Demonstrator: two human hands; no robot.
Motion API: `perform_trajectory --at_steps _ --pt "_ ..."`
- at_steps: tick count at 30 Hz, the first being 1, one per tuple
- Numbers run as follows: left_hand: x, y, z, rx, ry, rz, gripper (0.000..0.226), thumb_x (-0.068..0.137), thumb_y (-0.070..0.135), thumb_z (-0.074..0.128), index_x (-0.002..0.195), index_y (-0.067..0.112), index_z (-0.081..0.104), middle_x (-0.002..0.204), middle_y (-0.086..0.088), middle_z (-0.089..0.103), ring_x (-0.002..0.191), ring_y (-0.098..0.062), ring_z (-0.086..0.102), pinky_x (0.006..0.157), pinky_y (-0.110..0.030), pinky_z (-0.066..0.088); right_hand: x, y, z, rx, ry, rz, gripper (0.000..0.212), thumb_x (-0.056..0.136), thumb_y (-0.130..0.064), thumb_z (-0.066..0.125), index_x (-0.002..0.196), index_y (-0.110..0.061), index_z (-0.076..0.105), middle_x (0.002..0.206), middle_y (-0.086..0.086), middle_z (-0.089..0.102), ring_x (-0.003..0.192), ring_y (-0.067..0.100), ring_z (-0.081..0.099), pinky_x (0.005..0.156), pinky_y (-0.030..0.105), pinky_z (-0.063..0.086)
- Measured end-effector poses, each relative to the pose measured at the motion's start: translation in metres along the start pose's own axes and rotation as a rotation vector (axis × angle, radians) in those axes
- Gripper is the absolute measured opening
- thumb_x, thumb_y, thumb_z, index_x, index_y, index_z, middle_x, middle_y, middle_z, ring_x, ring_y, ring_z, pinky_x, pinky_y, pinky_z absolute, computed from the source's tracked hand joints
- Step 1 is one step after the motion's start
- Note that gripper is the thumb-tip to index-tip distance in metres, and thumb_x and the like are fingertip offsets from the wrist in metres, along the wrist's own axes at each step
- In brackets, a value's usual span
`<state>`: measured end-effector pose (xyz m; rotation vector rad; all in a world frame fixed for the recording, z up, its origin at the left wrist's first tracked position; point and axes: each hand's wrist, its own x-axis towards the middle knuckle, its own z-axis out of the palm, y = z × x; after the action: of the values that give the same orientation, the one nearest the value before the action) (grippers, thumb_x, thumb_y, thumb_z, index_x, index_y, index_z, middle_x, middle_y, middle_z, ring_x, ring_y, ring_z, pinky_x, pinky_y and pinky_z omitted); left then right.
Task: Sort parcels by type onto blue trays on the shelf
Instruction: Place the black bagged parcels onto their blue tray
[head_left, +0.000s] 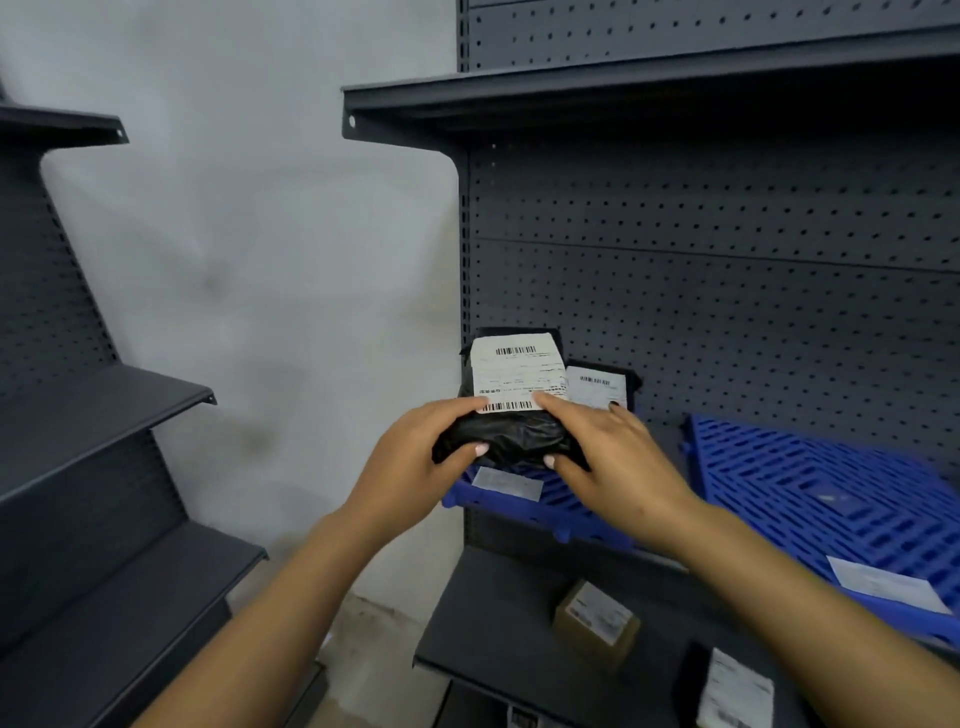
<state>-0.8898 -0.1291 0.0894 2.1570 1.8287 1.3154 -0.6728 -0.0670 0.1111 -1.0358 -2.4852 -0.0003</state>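
— From the head view, how far along would you say she's got?

— Early to middle, I'd guess. Both hands are clamped on one black parcel (511, 410): the left hand (415, 462) grips its near-left end, the right hand (608, 457) its near-right end, thumbs underneath and fingers over the white label. It's held just above the left blue tray (524, 506), at the tray's front edge.

— Anything on that tray already?

— One more black parcel (600, 387) stands at the back of that tray, against the pegboard, label facing out (so that looks like the pile for black bags). The held one seems bound for the same spot, but it isn't set down yet.

— And the rest?

— Right of that tray sits a second blue tray (810, 483), carrying no parcels that I can see, only a paper label on its front. On the shelf below the left tray there's a small cardboard box (597, 623), and right of it a black parcel with a white label (737, 691). Those look unsorted, so I'd say at least two remain after this one.
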Motion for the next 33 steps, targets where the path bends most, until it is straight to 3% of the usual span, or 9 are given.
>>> perform_trajectory --at_steps 8,14,19,22,25,30,33 --pt "0.072 -0.078 0.023 -0.004 -0.085 0.037 0.042 0.087 0.023 0.066 0.128 0.028 0.055 0.116 0.020 0.055 0.101 0.010 0.044 0.085 0.004 0.028 0.076 0.028 0.045 -0.068 -0.058 0.070 0.061 0.096 -0.035 0.047 0.148 -0.031 0.016 0.145 -0.003 0.043 0.131 0.018 0.039 0.117 0.041 0.009" --pt "0.104 -0.127 0.047 -0.015 -0.146 0.073 0.043 0.088 0.025 0.065 0.129 0.026 0.054 0.124 0.009 0.060 0.107 0.002 0.048 0.090 0.000 0.028 0.112 0.047 0.080 -0.074 -0.103 0.129 0.062 0.096 -0.036 0.046 0.149 -0.033 0.013 0.147 -0.003 0.040 0.133 0.017 0.036 0.116 0.038 0.009" --pt "0.114 -0.155 0.059 -0.010 -0.189 0.100 0.044 0.087 0.029 0.066 0.129 0.031 0.054 0.124 0.011 0.059 0.107 0.009 0.044 0.091 0.000 0.028 0.124 0.053 0.097 -0.127 -0.150 0.157 0.063 0.096 -0.039 0.047 0.149 -0.033 0.013 0.145 -0.003 0.043 0.132 0.018 0.038 0.116 0.041 0.006" --pt "0.117 -0.171 0.064 0.042 -0.237 0.120 0.045 0.087 0.048 0.056 0.131 0.041 0.051 0.129 0.009 0.058 0.114 -0.005 0.051 0.099 -0.018 0.039 0.127 0.054 0.105 -0.187 -0.192 0.178 0.065 0.095 -0.041 0.047 0.149 -0.032 0.011 0.144 -0.003 0.043 0.131 0.017 0.039 0.117 0.045 0.005" --pt "0.119 -0.180 0.065 0.155 -0.234 0.171 0.049 0.085 0.057 0.043 0.130 0.041 0.053 0.130 0.004 0.058 0.115 -0.017 0.053 0.094 -0.038 0.046 0.128 0.053 0.111 -0.226 -0.189 0.199 0.065 0.095 -0.041 0.047 0.149 -0.033 0.012 0.139 -0.003 0.048 0.129 0.017 0.041 0.117 0.047 0.004" --pt "0.121 -0.176 0.064 0.242 -0.195 0.212 0.048 0.085 0.052 0.043 0.124 0.030 0.060 0.131 -0.003 0.056 0.116 -0.024 0.053 0.086 -0.040 0.050 0.131 0.048 0.118 -0.273 -0.123 0.222 0.064 0.094 -0.038 0.050 0.148 -0.033 0.016 0.139 -0.001 0.046 0.133 0.019 0.035 0.116 0.049 0.004" --pt "0.120 -0.172 0.063 0.315 -0.210 0.229 0.049 0.085 0.050 0.041 0.125 0.026 0.060 0.132 -0.005 0.055 0.117 -0.027 0.052 0.085 -0.043 0.052 0.130 0.047 0.120 -0.277 -0.117 0.257 0.064 0.095 -0.039 0.048 0.148 -0.035 0.014 0.149 0.005 0.034 0.140 0.023 0.024 0.115 0.049 0.003"
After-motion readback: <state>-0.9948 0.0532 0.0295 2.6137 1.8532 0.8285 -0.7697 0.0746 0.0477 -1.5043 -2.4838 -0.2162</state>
